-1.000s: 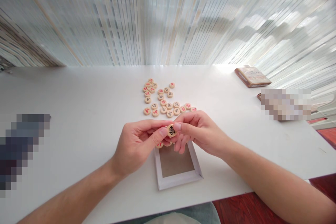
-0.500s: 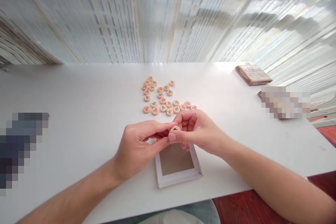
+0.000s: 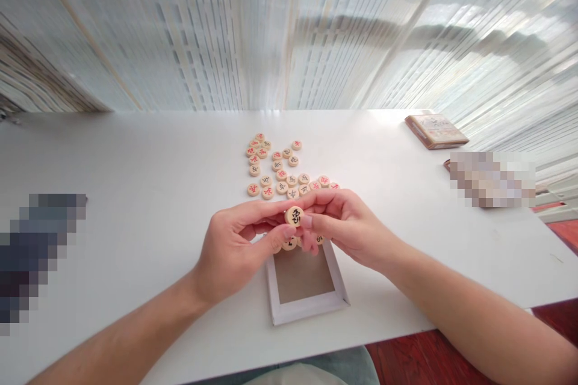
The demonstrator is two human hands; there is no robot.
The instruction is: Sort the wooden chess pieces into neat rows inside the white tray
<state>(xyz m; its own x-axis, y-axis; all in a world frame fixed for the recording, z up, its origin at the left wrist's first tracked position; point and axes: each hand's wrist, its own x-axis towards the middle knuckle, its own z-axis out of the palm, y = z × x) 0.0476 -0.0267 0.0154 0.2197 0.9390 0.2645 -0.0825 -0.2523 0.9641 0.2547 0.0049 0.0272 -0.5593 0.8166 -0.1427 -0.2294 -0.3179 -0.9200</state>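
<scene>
A round wooden Chinese chess piece (image 3: 295,216) with a black character is held up on edge between both hands. My left hand (image 3: 244,240) pinches it from the left with thumb and fingers. From the right, my right hand (image 3: 347,222) closes on it, its thumb at the piece's edge. Directly below is a shallow white box (image 3: 307,311) with a brown bottom. Several pieces lie along its far end, partly hidden by my fingers; one black-marked piece (image 3: 289,244) shows there.
Beyond my hands, several red and black chess pieces (image 3: 277,165) are scattered on the white table (image 3: 158,174). A flat brown-edged box (image 3: 437,130) lies at the back right, near a blurred-out object (image 3: 490,179). Another blurred dark object (image 3: 40,246) is at the left. A striped curtain (image 3: 262,30) hangs behind.
The piece between my hands has turned so its black character faces me more fully. My right fingers have shifted, and pieces in the box's far end now show below them.
</scene>
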